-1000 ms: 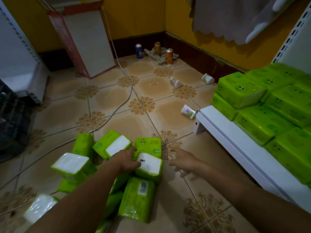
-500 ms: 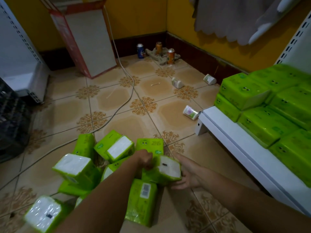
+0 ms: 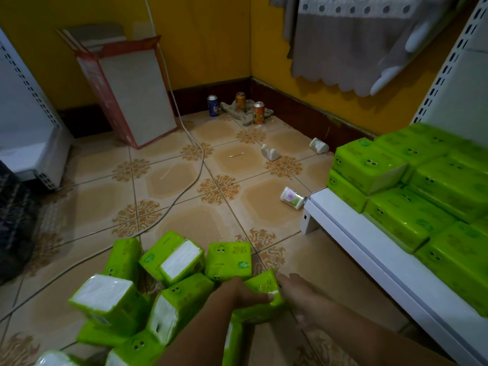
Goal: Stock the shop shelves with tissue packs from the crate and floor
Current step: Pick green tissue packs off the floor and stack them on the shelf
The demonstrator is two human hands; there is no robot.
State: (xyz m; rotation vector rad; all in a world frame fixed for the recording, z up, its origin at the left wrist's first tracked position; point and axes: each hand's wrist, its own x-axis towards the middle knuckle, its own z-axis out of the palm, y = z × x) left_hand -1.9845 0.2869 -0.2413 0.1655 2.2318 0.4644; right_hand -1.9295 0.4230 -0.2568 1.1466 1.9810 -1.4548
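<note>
You grip one tissue pack at the edge of the floor pile near the shelf, left hand curled over it, right hand against its side with its grasp unclear; the pack looks light, squashy and slick-wrapped, so clamp its broad faces.

— Where do we look from?
— We have one view, worn on the head, tilted forward and down at the tiled floor.
— How near are we?
— Close. Our left hand and right hand meet at a tissue pack by the bottom edge. The shelf runs along our right, and the wall corner is farthest ahead.
</note>
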